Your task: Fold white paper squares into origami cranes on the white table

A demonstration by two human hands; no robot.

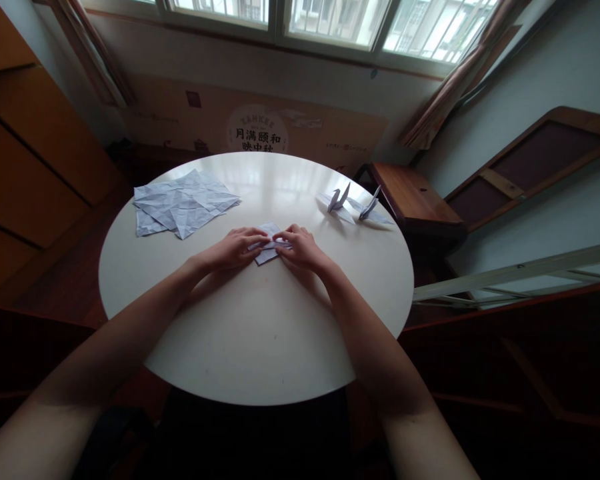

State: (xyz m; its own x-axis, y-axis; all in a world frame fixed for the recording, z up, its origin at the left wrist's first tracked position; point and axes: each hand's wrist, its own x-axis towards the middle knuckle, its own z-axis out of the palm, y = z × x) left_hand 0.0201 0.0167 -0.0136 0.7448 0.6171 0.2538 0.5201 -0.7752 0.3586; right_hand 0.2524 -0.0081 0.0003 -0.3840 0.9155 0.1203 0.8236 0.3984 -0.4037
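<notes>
In the head view, my left hand [233, 249] and right hand [304, 248] meet near the middle of the round white table [260, 333]. The small folded paper [269, 231] lies flat on the tabletop directly between them. Both hands are curled, and their fingertips come together over the paper's centre line. Each hand nips the paper from its own side, the left on the left half and the right on the right half. One corner of the paper pokes out toward the near side under the fingertips, and a wider flap shows on the far side. The rest of it is covered by my fingers, so I cannot tell its full shape.

A loose pile of creased sheets [183, 203] lies to the far left, well apart from the hands and spread near the table's edge. Two finished paper cranes [353, 203] stand side by side to the far right, wings out, also clear of the hands. Past the table's far edge a printed cardboard panel [257, 130] leans below the window [330, 20]. A dark wooden stand [410, 197] sits just off the table's right side.
</notes>
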